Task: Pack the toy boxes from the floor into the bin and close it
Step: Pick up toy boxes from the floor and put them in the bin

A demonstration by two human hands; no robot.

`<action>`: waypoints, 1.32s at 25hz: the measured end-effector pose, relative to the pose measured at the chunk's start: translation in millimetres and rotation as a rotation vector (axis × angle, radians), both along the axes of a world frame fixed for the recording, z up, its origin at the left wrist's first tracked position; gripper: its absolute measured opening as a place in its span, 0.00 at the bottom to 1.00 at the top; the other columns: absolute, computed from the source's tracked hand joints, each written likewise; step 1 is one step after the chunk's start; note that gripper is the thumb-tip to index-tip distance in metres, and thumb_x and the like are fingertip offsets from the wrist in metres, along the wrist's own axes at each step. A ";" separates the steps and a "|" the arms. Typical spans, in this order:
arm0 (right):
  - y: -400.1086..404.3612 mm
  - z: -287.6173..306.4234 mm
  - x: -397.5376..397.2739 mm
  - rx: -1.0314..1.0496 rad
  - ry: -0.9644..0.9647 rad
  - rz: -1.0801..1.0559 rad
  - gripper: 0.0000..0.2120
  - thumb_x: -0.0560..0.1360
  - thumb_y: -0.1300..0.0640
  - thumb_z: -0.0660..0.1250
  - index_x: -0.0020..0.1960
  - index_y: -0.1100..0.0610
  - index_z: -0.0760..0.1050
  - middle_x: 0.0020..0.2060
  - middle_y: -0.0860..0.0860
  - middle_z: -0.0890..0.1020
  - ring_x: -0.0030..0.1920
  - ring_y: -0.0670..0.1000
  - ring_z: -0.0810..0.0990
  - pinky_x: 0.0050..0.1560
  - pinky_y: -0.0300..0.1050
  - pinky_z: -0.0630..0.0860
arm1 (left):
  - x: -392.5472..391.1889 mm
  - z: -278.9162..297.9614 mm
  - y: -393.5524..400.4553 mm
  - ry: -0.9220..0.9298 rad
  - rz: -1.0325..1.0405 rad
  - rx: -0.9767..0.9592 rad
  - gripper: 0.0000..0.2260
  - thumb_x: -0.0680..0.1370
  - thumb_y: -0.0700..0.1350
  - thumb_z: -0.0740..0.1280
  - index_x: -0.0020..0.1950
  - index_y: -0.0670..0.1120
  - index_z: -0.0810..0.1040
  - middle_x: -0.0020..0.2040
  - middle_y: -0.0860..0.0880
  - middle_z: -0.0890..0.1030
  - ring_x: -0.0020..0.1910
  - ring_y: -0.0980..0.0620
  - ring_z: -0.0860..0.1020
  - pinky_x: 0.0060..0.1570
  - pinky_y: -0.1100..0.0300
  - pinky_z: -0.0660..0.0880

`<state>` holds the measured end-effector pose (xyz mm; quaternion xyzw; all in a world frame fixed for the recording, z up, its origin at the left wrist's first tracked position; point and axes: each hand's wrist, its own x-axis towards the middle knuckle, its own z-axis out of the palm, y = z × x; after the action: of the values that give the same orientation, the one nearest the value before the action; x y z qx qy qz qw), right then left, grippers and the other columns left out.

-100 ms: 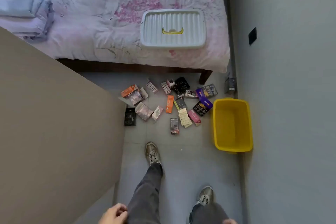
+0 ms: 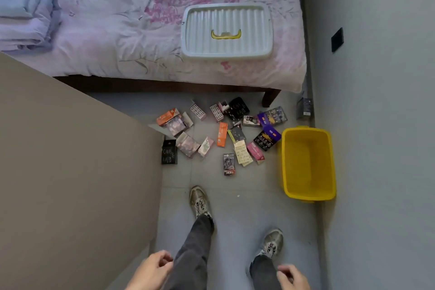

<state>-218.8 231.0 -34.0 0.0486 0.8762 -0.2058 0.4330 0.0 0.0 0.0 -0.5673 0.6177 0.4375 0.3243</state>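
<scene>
**Toy boxes scattered on the floor, yellow bin open beside them**

You are standing on the grey tiled floor (image 2: 235, 214), looking down at a loose spread of small printed cardboard toy boxes (image 2: 221, 134) lying ahead of your feet, between the tan panel (image 2: 70, 172) on your left and the grey wall (image 2: 381, 125) on your right. The boxes lie flat or tilted at mixed angles, several touching or overlapping. Among them you can pick out a long orange box (image 2: 222, 134), a black box with pale lettering (image 2: 169, 152) against the panel's foot, a purple and black box with yellow print (image 2: 267, 140) nearest the bin, a pink box (image 2: 255, 151), and a cream box with rows of small figures (image 2: 243, 153).

The rectangular yellow plastic bin (image 2: 286, 162) stands upright and open just to the right of the boxes, close to the wall; nothing shows inside it. Its pale grey ribbed plastic lid with a yellow handle (image 2: 227, 30) lies flat on the pink floral bed cover (image 2: 117, 30), well apart from the bin. Folded lilac bedding (image 2: 28, 23) sits at the bed's left.

Your left hand (image 2: 150, 271) hangs low beside your left leg, fingers loosely curled and holding nothing. Your right hand (image 2: 292, 276) is at the bottom edge, fingers also loosely curled and empty. Both are well apart from the boxes. Your 2 grey sneakers (image 2: 200, 200) are planted on the tiles.
</scene>
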 end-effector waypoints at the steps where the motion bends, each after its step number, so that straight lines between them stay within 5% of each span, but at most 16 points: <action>1: -13.0 -12.5 -6.7 0.007 -0.051 -0.008 0.08 0.71 0.60 0.74 0.38 0.50 0.79 0.37 0.50 0.83 0.40 0.51 0.81 0.40 0.35 0.71 | -22.8 -22.3 -18.9 0.028 0.000 0.034 0.03 0.74 0.50 0.70 0.41 0.58 0.80 0.41 0.56 0.84 0.46 0.57 0.81 0.47 0.65 0.73; 5: -120.0 -153.9 -52.0 -0.117 -0.113 0.221 0.03 0.77 0.54 0.67 0.48 0.48 0.78 0.49 0.49 0.83 0.49 0.49 0.79 0.48 0.41 0.71 | -137.2 -184.8 -75.2 0.145 -0.064 -0.007 0.05 0.79 0.46 0.65 0.52 0.52 0.81 0.53 0.50 0.83 0.52 0.51 0.80 0.56 0.59 0.74; 9: -168.6 -330.4 -100.9 -0.074 0.048 0.708 0.17 0.78 0.53 0.60 0.66 0.54 0.73 0.62 0.53 0.78 0.61 0.56 0.76 0.59 0.50 0.73 | -237.8 -367.9 -78.1 0.231 -0.193 -0.045 0.11 0.79 0.47 0.63 0.59 0.49 0.80 0.55 0.47 0.82 0.56 0.45 0.79 0.55 0.55 0.76; 12: -161.5 -446.3 -143.1 0.002 0.368 1.056 0.24 0.76 0.54 0.60 0.72 0.54 0.65 0.66 0.55 0.74 0.60 0.60 0.75 0.56 0.55 0.74 | -276.2 -490.6 -56.8 0.183 -0.765 -0.153 0.17 0.77 0.47 0.64 0.65 0.50 0.74 0.63 0.46 0.78 0.61 0.43 0.76 0.56 0.53 0.72; 14: -158.4 -514.1 -164.9 0.016 0.492 1.165 0.28 0.78 0.51 0.60 0.76 0.53 0.59 0.71 0.56 0.70 0.62 0.62 0.75 0.57 0.56 0.74 | -276.3 -561.6 -54.0 0.103 -1.178 -0.272 0.26 0.77 0.46 0.65 0.74 0.48 0.64 0.73 0.43 0.67 0.70 0.41 0.66 0.62 0.48 0.66; 17: -164.5 -591.5 -178.5 0.006 0.610 1.089 0.30 0.79 0.41 0.58 0.76 0.53 0.59 0.68 0.59 0.70 0.58 0.61 0.77 0.52 0.54 0.76 | -267.6 -642.3 -70.0 0.148 -1.774 -0.561 0.33 0.80 0.48 0.63 0.80 0.50 0.49 0.80 0.40 0.48 0.78 0.37 0.47 0.72 0.35 0.50; 19: -174.4 -621.1 -180.5 -0.022 0.661 0.989 0.32 0.76 0.35 0.59 0.72 0.54 0.63 0.64 0.60 0.72 0.55 0.62 0.77 0.48 0.54 0.78 | -263.6 -669.4 -81.7 0.254 -1.965 -0.635 0.30 0.81 0.48 0.62 0.79 0.52 0.51 0.80 0.41 0.51 0.78 0.37 0.46 0.72 0.32 0.43; 22: -183.6 -644.7 -176.9 -0.116 0.611 0.840 0.35 0.69 0.35 0.66 0.68 0.52 0.61 0.63 0.59 0.70 0.53 0.62 0.77 0.44 0.54 0.78 | -270.8 -681.1 -103.2 0.329 -1.809 -0.650 0.29 0.76 0.50 0.66 0.74 0.47 0.60 0.75 0.40 0.63 0.76 0.37 0.56 0.74 0.37 0.48; 24: -189.4 -648.1 -178.1 -0.140 0.511 0.767 0.40 0.67 0.38 0.68 0.71 0.49 0.54 0.63 0.56 0.68 0.54 0.62 0.77 0.44 0.52 0.76 | -277.9 -668.5 -121.5 0.294 -1.483 -0.555 0.29 0.73 0.54 0.69 0.71 0.49 0.65 0.68 0.44 0.71 0.70 0.42 0.67 0.70 0.46 0.60; 26: -193.8 -639.3 -186.3 -0.228 0.457 0.690 0.44 0.66 0.40 0.69 0.74 0.46 0.49 0.65 0.55 0.66 0.57 0.62 0.77 0.44 0.50 0.73 | -276.7 -642.4 -145.2 0.336 -0.989 -0.386 0.29 0.66 0.61 0.73 0.64 0.56 0.70 0.57 0.51 0.78 0.53 0.54 0.78 0.52 0.61 0.73; 28: -188.8 -622.0 -203.2 -0.292 0.403 0.624 0.51 0.64 0.43 0.72 0.77 0.44 0.44 0.68 0.54 0.65 0.63 0.61 0.74 0.50 0.51 0.74 | -296.3 -604.9 -160.3 0.455 -0.691 -0.364 0.32 0.60 0.67 0.74 0.59 0.60 0.70 0.50 0.57 0.79 0.43 0.61 0.78 0.40 0.66 0.73; 31: -177.2 -592.4 -202.1 -0.342 0.337 0.660 0.51 0.65 0.46 0.74 0.79 0.44 0.47 0.71 0.53 0.66 0.69 0.59 0.68 0.63 0.53 0.71 | -338.3 -556.3 -149.8 0.708 -0.264 -0.277 0.36 0.58 0.66 0.79 0.62 0.56 0.74 0.51 0.56 0.83 0.48 0.58 0.81 0.46 0.63 0.76; 33: -157.3 -571.2 -202.8 -0.528 0.283 0.387 0.46 0.65 0.43 0.74 0.76 0.40 0.53 0.71 0.47 0.70 0.69 0.52 0.70 0.63 0.51 0.72 | -372.1 -535.4 -128.3 0.891 -0.078 -0.131 0.32 0.61 0.62 0.80 0.62 0.57 0.76 0.51 0.55 0.85 0.51 0.55 0.83 0.45 0.64 0.78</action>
<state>-421.5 73.7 -605.3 -0.2609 0.8371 -0.3438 0.3362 -372.1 -128.3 -535.4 -0.3191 0.7445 0.5864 0.0065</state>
